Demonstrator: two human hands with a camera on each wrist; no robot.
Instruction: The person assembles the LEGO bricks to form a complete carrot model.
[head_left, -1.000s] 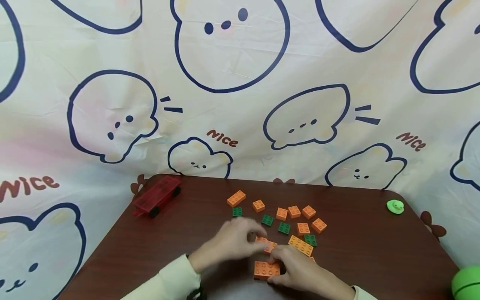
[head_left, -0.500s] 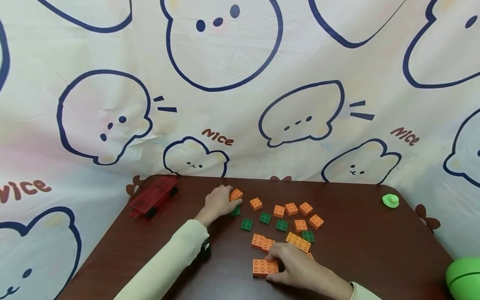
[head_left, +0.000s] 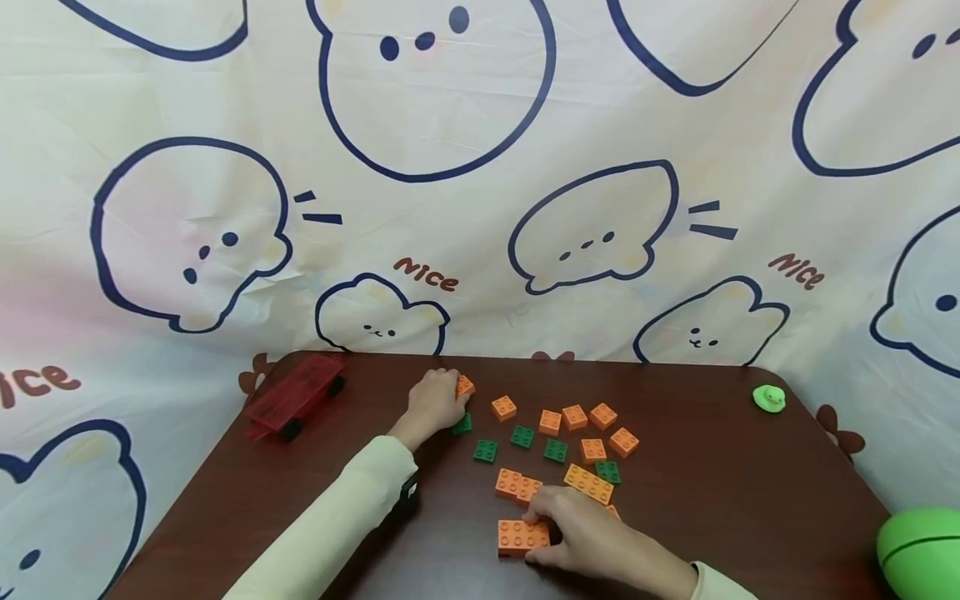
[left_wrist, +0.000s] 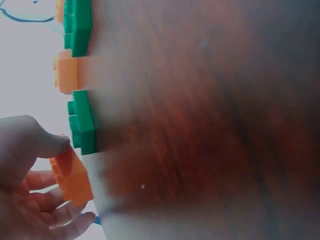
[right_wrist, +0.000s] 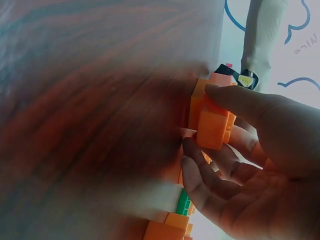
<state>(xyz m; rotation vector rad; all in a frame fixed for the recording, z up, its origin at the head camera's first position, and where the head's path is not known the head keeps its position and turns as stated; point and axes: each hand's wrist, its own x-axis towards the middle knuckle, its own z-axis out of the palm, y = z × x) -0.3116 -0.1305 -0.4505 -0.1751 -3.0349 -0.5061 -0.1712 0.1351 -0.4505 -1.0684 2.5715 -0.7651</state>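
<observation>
At the far left of the bricks, the left hand (head_left: pixel 435 402) pinches a far orange brick (head_left: pixel 465 386), its thumb on one side and fingers on the other; I can't tell whether that brick touches the table (head_left: pixel 712 492). Just on the near side of it sits a green brick (head_left: pixel 462 425), partly behind the hand.

Closer to me, the right hand (head_left: pixel 588 533) has its thumb and fingers clamped on the right end of a near orange brick (head_left: pixel 513 542), which lies at the near edge of the spread. Between this brick and the rest lies an orange piece (head_left: pixel 513 483), partly hidden by the right hand's fingers, and a long yellow-orange brick (head_left: pixel 588 483) is just to its right. More small orange bricks (head_left: pixel 550 422) and small green bricks (head_left: pixel 485 451) lie scattered beyond.

At the table's far left stands a see-through red toy car (head_left: pixel 296 396); at the far right, a small green duck (head_left: pixel 768 398). A green ball (head_left: pixel 922 554) shows at the near right. Behind everything hangs a pale cloth (head_left: pixel 480 208) with bear drawings.
</observation>
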